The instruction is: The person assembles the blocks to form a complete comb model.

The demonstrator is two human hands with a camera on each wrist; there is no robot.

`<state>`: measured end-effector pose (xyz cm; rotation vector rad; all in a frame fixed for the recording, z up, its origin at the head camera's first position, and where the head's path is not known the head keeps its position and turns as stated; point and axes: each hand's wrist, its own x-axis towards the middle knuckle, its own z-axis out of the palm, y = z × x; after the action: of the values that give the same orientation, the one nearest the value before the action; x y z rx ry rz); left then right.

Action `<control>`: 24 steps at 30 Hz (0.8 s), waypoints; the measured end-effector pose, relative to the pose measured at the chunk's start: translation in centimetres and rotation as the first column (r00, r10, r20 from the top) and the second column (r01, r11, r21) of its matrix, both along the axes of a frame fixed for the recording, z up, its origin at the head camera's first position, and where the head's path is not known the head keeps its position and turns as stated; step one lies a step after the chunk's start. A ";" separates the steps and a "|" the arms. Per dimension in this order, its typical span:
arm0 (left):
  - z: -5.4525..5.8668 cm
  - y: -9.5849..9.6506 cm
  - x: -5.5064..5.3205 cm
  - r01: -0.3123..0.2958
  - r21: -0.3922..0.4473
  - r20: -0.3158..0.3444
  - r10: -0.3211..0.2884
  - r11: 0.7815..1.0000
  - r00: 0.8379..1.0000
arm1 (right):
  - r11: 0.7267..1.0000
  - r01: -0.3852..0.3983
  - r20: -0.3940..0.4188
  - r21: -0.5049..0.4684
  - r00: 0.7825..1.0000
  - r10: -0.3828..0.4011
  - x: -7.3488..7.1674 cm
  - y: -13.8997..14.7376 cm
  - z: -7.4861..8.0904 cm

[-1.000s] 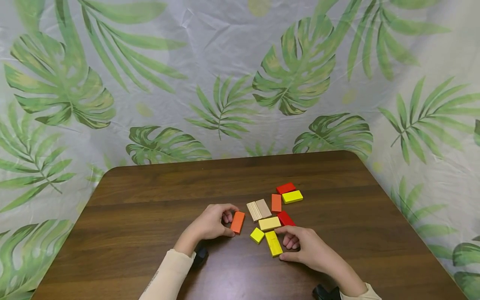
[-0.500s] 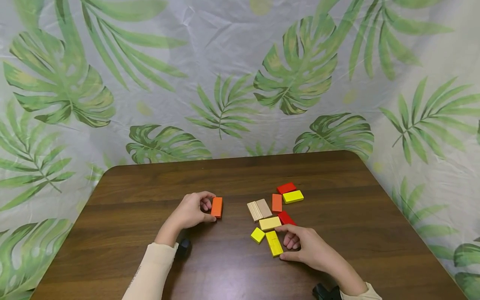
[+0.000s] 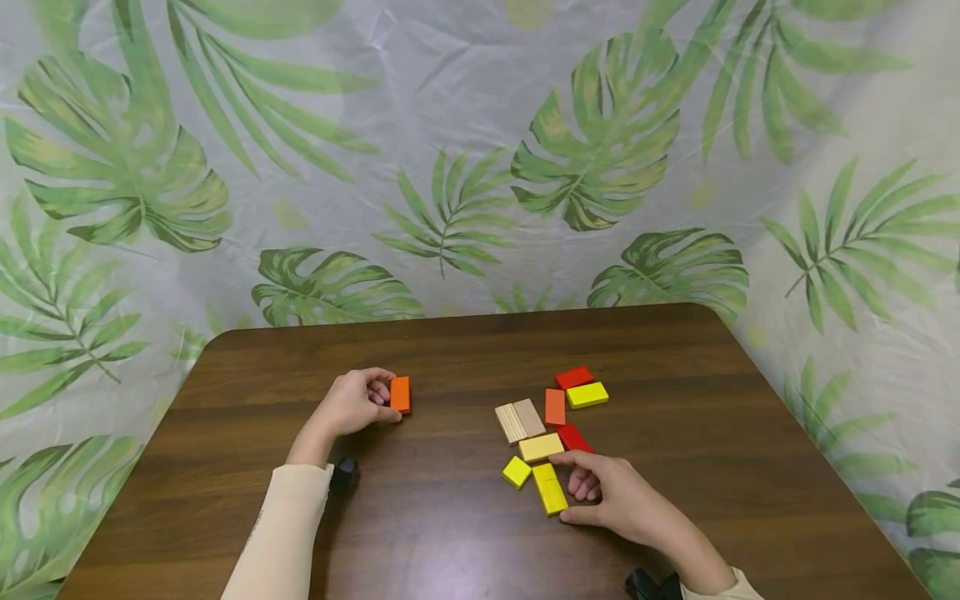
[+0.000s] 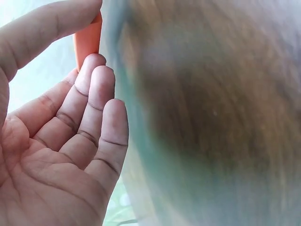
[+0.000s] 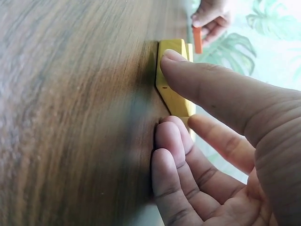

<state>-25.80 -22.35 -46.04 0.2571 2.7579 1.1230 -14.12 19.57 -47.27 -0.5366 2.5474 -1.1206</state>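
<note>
1. Orange wooden block [image 3: 401, 395] is pinched end to end between thumb and forefinger of the left hand [image 3: 354, 404], whose little finger is left free. Whether the block is lifted or touches the wood cannot be told.
2. Over the last second it has been carried leftward and farther from the wearer. It is now well apart from the group; one piece, it can be judged, has been separated but not yet released.
3. No shift is seen at the right hand [image 3: 611, 497]: a yellow oblong block [image 3: 550, 489] is spanned lengthwise, its near end met by the thumb, the forefinger curved to its far end.
4. Just around it are placed a small yellow block [image 3: 517, 472], a pale yellow block [image 3: 541, 448] and a red block [image 3: 576, 438].
5. Farther out are seen a ribbed wooden block [image 3: 511, 424] and a plain wooden block [image 3: 529, 417], side by side.
6. Everything is backed by a leaf-print cloth [image 3: 450, 125] behind the brown table [image 3: 442, 525].
</note>
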 end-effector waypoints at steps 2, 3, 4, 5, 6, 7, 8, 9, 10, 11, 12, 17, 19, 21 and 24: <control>-0.2 -0.1 -0.2 -0.006 0.009 0.016 0.006 1.000 1.000 | 1.000 -0.003 -0.002 -0.002 1.000 0.003 0.0 0.0 0.0; -0.3 -0.2 -0.2 -0.009 0.012 0.021 0.009 1.000 1.000 | 1.000 -0.004 -0.001 -0.002 1.000 0.004 0.1 0.0 -0.1; -0.4 -0.2 -0.3 -0.012 0.017 0.028 0.011 1.000 1.000 | 1.000 -0.005 -0.001 -0.003 1.000 0.005 0.1 -0.1 -0.1; -0.4 -0.2 -0.4 -0.012 0.022 0.029 0.011 1.000 1.000 | 1.000 -0.006 -0.001 -0.004 1.000 0.006 0.1 -0.1 -0.1; -0.5 -0.2 -0.4 -0.013 0.028 0.035 0.012 1.000 0.999 | 1.000 -0.007 -0.002 -0.004 1.000 0.007 0.1 -0.1 -0.1; -0.6 -0.2 -0.6 -0.013 0.031 0.039 0.011 0.999 0.999 | 1.000 -0.008 -0.003 -0.005 1.000 0.008 0.2 -0.1 -0.1; -0.7 -0.1 -0.7 -0.012 0.035 0.043 0.010 0.999 0.999 | 1.000 -0.009 -0.004 -0.005 1.000 0.009 0.2 -0.1 -0.2; -0.8 -0.1 -0.8 -0.012 0.037 0.046 0.010 0.999 0.999 | 1.000 -0.010 -0.006 -0.005 1.000 0.009 0.2 -0.1 -0.2; -0.9 -0.1 -0.9 -0.012 0.037 0.048 0.010 0.999 0.999 | 1.000 -0.010 -0.007 -0.007 1.000 0.010 0.2 -0.1 -0.2; -1.0 0.0 -1.0 -0.011 0.037 0.047 0.010 0.999 0.999 | 1.000 -0.011 -0.008 -0.008 1.000 0.010 0.2 -0.1 -0.2; -1.0 0.0 -1.1 -0.014 0.035 0.052 0.013 0.999 0.999 | 1.000 -0.011 -0.010 -0.009 1.000 0.011 0.2 -0.1 -0.2; -1.2 0.1 -1.4 0.000 0.034 0.056 -0.002 0.999 0.998 | 1.000 -0.005 -0.013 -0.004 1.000 0.005 0.2 -0.1 -0.1; -1.1 0.0 -1.6 0.024 0.044 0.062 -0.027 0.999 0.998 | 1.000 -0.001 -0.010 0.000 1.000 0.001 0.1 -0.2 0.0; -1.2 -0.3 -1.8 0.053 0.078 0.075 -0.058 0.996 0.995 | 1.000 0.003 -0.005 0.000 1.000 -0.003 0.1 -0.2 0.0; -1.3 -0.9 -2.1 0.086 0.143 0.106 -0.102 0.986 0.989 | 1.000 -0.003 -0.006 -0.001 1.000 0.003 0.2 -0.2 0.1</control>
<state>-27.89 -23.29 -47.38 0.3260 2.5453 1.2647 -13.97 19.36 -47.14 -0.5444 2.5506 -1.1218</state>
